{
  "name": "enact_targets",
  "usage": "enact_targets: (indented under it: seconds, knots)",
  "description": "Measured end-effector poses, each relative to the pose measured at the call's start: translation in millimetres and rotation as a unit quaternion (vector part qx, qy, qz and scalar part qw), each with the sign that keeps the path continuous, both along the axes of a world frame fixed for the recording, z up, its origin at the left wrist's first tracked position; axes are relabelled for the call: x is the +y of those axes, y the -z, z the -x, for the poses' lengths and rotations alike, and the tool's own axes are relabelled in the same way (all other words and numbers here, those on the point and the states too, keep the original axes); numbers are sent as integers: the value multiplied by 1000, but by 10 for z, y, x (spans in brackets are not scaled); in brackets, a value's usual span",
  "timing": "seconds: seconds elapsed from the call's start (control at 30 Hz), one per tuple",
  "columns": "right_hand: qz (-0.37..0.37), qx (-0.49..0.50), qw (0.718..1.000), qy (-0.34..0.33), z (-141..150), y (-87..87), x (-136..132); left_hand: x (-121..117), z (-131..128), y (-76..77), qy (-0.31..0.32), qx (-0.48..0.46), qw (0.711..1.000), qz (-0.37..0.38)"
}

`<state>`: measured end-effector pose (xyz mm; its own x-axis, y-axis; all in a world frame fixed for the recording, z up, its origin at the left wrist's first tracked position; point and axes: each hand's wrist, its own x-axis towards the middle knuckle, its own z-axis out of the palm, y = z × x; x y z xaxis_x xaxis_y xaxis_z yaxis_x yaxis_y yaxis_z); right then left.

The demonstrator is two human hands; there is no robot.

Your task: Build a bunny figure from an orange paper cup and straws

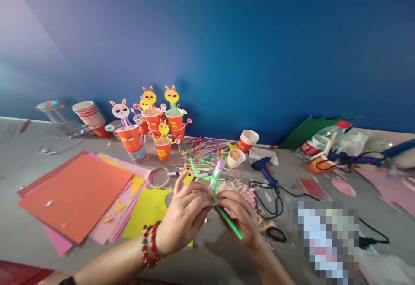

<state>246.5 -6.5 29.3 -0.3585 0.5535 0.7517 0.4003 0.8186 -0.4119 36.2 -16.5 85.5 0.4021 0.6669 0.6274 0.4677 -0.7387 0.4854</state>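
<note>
My left hand (pixel 189 211), with a red bead bracelet (pixel 149 248) at its wrist, pinches the green straws (pixel 230 222) in front of me. My right hand (pixel 240 216) grips the same straws close beside it, and the fingertips of both hands nearly meet at the joint. One straw end slants down across the right palm, while others bend upward and to the left. A small pale pink piece (pixel 220 165) shows at the top of the bunch; I cannot make out what it is. My fingers hide part of the joint.
Orange paper (pixel 81 194) and yellow paper (pixel 145 211) lie at left. Several decorated cups (pixel 129 140) with animal faces stand behind, near loose straws (pixel 207 149). A blue glue gun (pixel 265 169), its black cord, paper scraps and a bottle (pixel 324 138) are at right. Another person's hand (pixel 403 157) is at the far right.
</note>
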Motion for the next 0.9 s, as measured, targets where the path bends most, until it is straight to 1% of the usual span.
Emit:
enact_targets:
  seconds: [0.13,0.3,0.47,0.6,0.7,0.8,0.9]
  knots:
    - [-8,-22,1000,-16,-18,-16,17,12,19,53,20,-2,999,-26]
    - [24,-5,999,-26,18,-81,8,36,32,81,30,13,999,-36]
    - [42,3,999,1,25,-67,-7,34,38,49,39,29,998,-36]
    - [33,-17,999,11,8,-76,0,39,36,41,24,31,998,-45]
    - [46,-19,999,6,6,-107,-1,50,37,60,12,39,998,-48]
    - [69,2,998,7,16,-134,-7,52,38,80,5,51,997,-50]
    - [94,29,995,8,26,-146,-11,37,32,86,-21,60,996,-62]
